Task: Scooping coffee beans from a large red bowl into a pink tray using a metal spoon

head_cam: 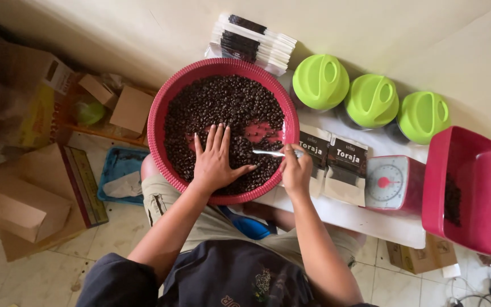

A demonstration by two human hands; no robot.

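Head camera looks steeply down, close, probably seated.

Ribbed red plastic basin (169,102), glossy dark coffee beans (223,102), shiny metal spoon (268,152), smooth green plastic lids (320,81)

Two flat pouches (332,169) lie side by side on the white table just right of the red basin, each with a black upper panel and a pale lower part (the left one sits partly under a hand). A stack of black-and-white pouches (251,43) leans at the wall behind the basin. Brown cardboard boxes (21,196) lie on the floor at left, and one (421,256) sits under the table.
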